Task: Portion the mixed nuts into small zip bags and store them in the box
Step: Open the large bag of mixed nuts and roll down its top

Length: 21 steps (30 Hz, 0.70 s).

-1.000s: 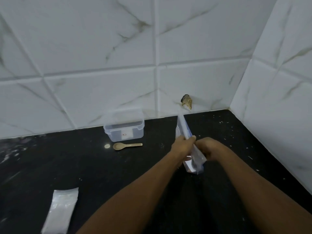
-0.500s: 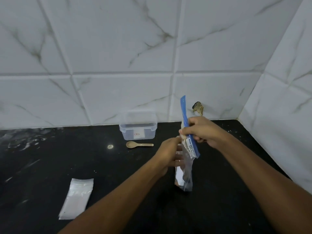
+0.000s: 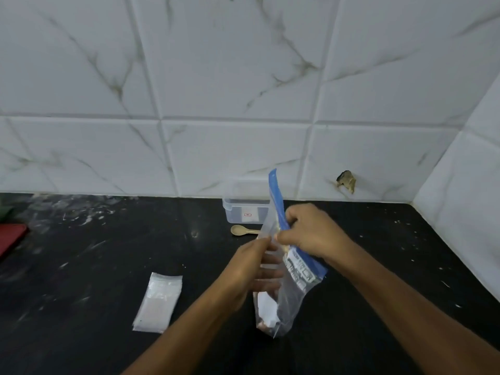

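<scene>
A large clear zip bag with a blue zip strip (image 3: 289, 290) stands upright on the black counter, nuts at its bottom. My left hand (image 3: 251, 266) pinches the near side of its mouth. My right hand (image 3: 311, 234) grips the blue-strip side, and the two sides are held apart. A stack of small clear zip bags (image 3: 158, 301) lies flat to the left. The clear plastic box (image 3: 243, 209) with its lid on sits by the wall, a wooden spoon (image 3: 243, 230) just in front of it.
The black counter (image 3: 94, 266) is dusted with white specks. Marble-look tiled walls meet in a corner at the right. A red object (image 3: 10, 236) lies at the left edge. A chipped hole (image 3: 346, 181) marks the back wall.
The view has shifted left and nearer. My hands have moved to the bag's mouth and pulled its two sides apart; the blue strip now bends over to the right.
</scene>
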Tool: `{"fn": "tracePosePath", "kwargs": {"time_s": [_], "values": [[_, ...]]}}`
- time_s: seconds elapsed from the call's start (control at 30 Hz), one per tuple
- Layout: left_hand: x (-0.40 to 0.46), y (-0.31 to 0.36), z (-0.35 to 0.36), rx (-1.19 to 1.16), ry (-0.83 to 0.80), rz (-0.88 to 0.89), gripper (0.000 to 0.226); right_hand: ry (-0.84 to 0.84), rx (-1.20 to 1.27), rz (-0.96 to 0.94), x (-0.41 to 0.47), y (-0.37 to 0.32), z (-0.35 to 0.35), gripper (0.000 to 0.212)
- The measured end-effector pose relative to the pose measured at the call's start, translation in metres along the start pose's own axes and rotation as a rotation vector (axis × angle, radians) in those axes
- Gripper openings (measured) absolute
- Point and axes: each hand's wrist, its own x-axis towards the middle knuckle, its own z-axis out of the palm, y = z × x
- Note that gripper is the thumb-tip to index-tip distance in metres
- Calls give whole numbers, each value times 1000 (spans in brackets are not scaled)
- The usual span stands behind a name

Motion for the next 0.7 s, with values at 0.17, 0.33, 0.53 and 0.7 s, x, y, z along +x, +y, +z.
{"fn": "tracePosePath", "kwargs": {"time_s": [0.17, 0.33, 0.53, 0.7], "values": [[-7, -4, -12, -38, 265, 169, 28, 15, -72, -58, -15, 2, 34, 20], [-12, 10, -12, 23, 283, 311, 32, -67, -38, -109, -21, -7, 42, 34], [-11, 14, -22, -60, 242, 237, 23, -140, 465, -34, -18, -6, 39, 16], [-8, 12, -24, -56, 181, 177, 32, 11, 581, 120, -10, -9, 45, 28]]}}
